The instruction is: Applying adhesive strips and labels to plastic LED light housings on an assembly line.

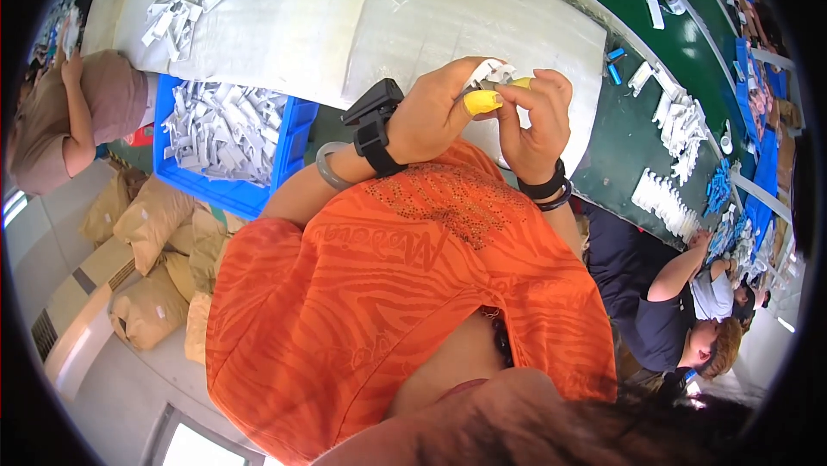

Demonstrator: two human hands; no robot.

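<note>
Close together over the near edge of the worktable (pixel 482 14), my two hands meet around a small white plastic part (pixel 489 71). My left hand (pixel 431 113) grips it between thumb and fingers, and a yellow covering (pixel 482 102) wraps the thumb tip. Another bit of yellow shows beside the right fingers; which finger wears it is hard to tell. My right hand (pixel 536 117) has its thumb and index finger pinched at the part's lower side, with the other fingers curled. Whatever lies between those right fingertips is partly hidden.
A blue crate (pixel 297 134) full of white plastic parts stands at my left. Loose white parts (pixel 185 5) lie on the table's far left. To the right are rows of white parts (pixel 668 203) and small blue pieces (pixel 613 65) on a green surface. Co-workers sit on both sides.
</note>
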